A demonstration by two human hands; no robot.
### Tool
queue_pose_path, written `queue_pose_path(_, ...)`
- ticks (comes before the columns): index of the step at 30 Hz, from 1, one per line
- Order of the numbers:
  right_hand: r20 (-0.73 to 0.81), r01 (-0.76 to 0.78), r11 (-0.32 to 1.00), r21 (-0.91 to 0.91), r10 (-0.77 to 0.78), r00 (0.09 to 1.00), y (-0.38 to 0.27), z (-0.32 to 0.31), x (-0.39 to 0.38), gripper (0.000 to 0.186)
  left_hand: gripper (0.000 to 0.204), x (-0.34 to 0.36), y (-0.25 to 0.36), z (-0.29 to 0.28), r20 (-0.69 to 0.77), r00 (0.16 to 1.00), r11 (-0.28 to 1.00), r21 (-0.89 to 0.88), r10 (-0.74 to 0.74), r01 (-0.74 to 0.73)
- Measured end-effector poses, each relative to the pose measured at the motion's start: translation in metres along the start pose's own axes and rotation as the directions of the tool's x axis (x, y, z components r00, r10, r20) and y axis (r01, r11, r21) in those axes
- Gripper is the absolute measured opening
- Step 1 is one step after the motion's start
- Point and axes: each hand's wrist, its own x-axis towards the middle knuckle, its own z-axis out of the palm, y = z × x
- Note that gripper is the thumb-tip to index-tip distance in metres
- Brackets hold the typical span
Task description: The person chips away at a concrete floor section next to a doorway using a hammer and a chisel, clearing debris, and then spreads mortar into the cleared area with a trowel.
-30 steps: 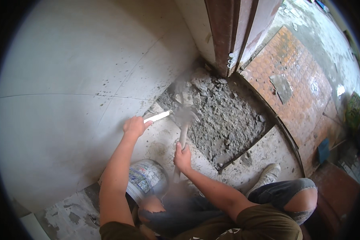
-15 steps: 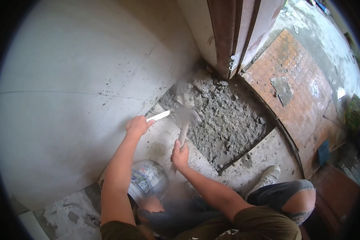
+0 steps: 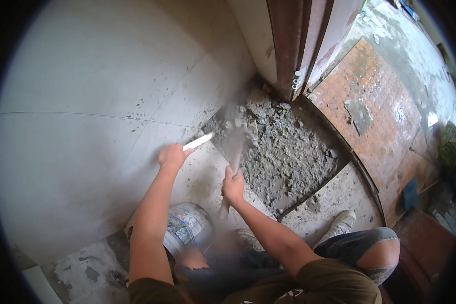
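Observation:
My left hand (image 3: 171, 155) is closed around one end of a flat white bar (image 3: 198, 142). The bar's far tip reaches the left edge of a square patch of wet grey mortar (image 3: 294, 159). To its right, my right hand (image 3: 232, 186) grips the handle of a hammer (image 3: 235, 154). The hammer's head is smeared by motion and lies over the left part of the mortar, so its exact shape is unclear. Near the head, a few pale lumps show in the mortar.
Pale floor tiles (image 3: 329, 192) border the mortar. A wall (image 3: 86, 86) rises at left, and a brown door frame (image 3: 294, 40) at the far corner. A white bucket (image 3: 190, 225) stands by my leg. Beyond a dark curved strip (image 3: 357, 162) lie orange tiles (image 3: 385, 96).
My right hand has moved up and slightly right with the hammer, whose head shifts farther over the mortar. The white bar's tip has risen a little; my left hand barely moves.

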Motion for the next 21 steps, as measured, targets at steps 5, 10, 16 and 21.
queue_pose_path(5, -0.005, 0.015, 0.997, 0.070, -0.015, 1.000, -0.014, -0.029, -0.011, 0.038, 0.059, -0.021, 0.023, 0.005, 0.074, 0.995, 0.996, -0.062, 0.068, -0.064)
queue_pose_path(10, 0.059, 0.007, 0.994, 0.106, -0.013, 0.998, -0.009, -0.023, -0.019, 0.038, 0.062, -0.022, 0.017, 0.014, 0.080, 0.996, 0.996, -0.084, 0.049, -0.042)
queue_pose_path(16, 0.052, -0.034, 0.990, 0.139, 0.027, 0.998, -0.001, -0.019, -0.026, 0.037, 0.063, -0.015, 0.013, 0.013, 0.125, 0.992, 0.994, -0.107, 0.002, 0.011)
queue_pose_path(21, 0.066, -0.133, 0.984, 0.117, 0.126, 0.990, 0.014, -0.008, -0.019, 0.031, 0.061, -0.018, 0.020, 0.008, 0.129, 0.992, 0.999, -0.043, 0.012, -0.007)
